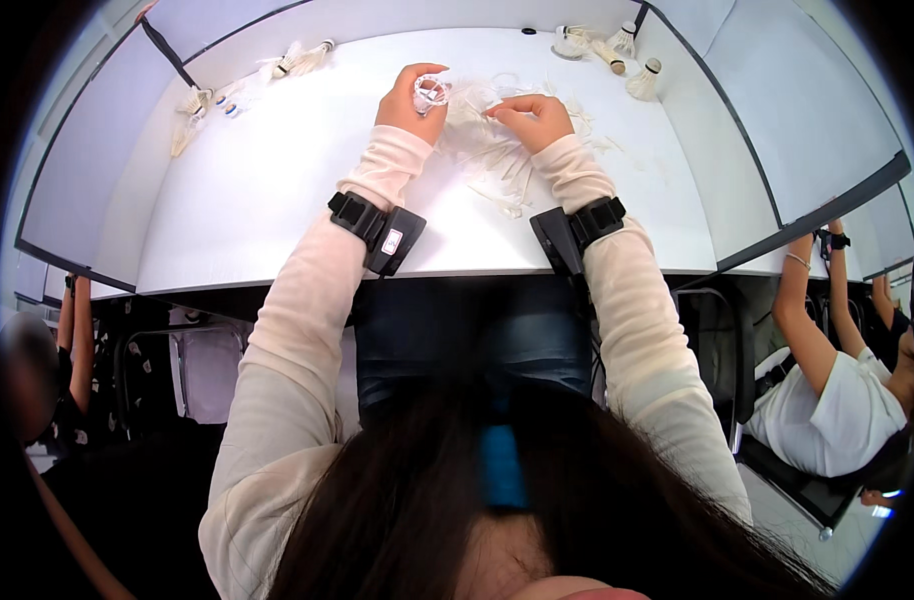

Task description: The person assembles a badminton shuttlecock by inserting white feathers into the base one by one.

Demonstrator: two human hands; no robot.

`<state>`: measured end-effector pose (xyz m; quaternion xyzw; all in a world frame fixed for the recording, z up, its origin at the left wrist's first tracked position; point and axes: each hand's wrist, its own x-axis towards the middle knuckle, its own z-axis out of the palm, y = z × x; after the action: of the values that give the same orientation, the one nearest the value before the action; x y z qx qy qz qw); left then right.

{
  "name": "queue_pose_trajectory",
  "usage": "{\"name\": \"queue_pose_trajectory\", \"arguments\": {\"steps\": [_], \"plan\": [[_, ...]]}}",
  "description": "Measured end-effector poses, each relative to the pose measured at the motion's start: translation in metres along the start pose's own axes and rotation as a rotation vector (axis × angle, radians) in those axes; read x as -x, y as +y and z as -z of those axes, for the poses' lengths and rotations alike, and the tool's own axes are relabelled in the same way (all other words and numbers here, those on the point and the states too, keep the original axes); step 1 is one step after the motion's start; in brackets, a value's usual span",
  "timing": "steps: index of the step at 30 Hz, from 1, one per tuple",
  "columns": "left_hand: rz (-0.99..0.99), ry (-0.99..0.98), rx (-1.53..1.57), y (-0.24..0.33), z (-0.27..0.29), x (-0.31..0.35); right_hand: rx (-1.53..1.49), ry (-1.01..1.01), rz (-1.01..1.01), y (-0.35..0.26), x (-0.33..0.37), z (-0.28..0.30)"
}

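Item 1: we are holding a small clear ring [431, 92] in left hand [409, 104] fingers; right hand [533, 118] fingers are pinching a loose feather [477, 112] on the table [277, 180], likely needing careful alignment.

I see a bright white surface [277, 190] boxed in by pale partitions [777, 110], with neighbouring booths either side under even light.

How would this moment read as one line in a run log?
left hand: holds small clear ring | right hand: pinches white feather | loose feathers on white table | shuttlecocks at back
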<state>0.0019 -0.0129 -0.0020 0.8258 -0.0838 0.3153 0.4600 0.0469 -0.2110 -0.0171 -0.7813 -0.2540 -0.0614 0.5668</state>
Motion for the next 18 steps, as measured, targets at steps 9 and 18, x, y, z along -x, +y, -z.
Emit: {"name": "queue_pose_trajectory", "arguments": {"steps": [9, 18], "plan": [[-0.03, -0.029, 0.021, 0.0, -0.001, 0.0, 0.22, 0.137, 0.064, -0.005, 0.002, 0.005], [-0.031, -0.156, 0.288, -0.01, -0.01, -0.002, 0.284, 0.043, 0.257, 0.0, -0.001, 0.002]]}}
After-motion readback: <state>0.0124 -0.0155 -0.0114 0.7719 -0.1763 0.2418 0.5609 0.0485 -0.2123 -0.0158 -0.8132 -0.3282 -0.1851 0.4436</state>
